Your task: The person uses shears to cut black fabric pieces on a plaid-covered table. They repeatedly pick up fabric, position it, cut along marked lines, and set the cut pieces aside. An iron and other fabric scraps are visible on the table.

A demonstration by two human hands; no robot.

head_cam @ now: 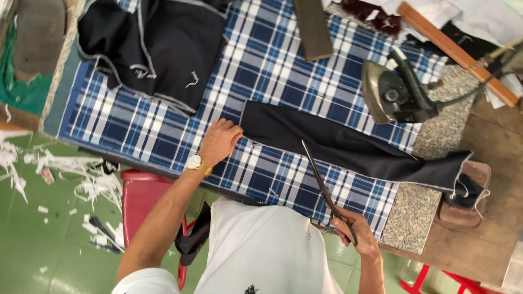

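Observation:
A long strip of black cloth [348, 147] lies across the blue-and-white checked table cover [163, 130]. My left hand [219, 142], with a gold wristwatch on the wrist, presses flat on the cover at the strip's left end. My right hand [357, 234] grips the handles of long tailor's scissors [321, 182]. Their blades are together and point up toward the strip's near edge.
A heavy dark iron [395, 90] stands on its heel at the right. A pile of black garment pieces [158, 46] lies at the back left. Wooden rulers [455, 51] lie at the back. White fabric scraps [81, 185] litter the green floor beside a red stool [144, 201].

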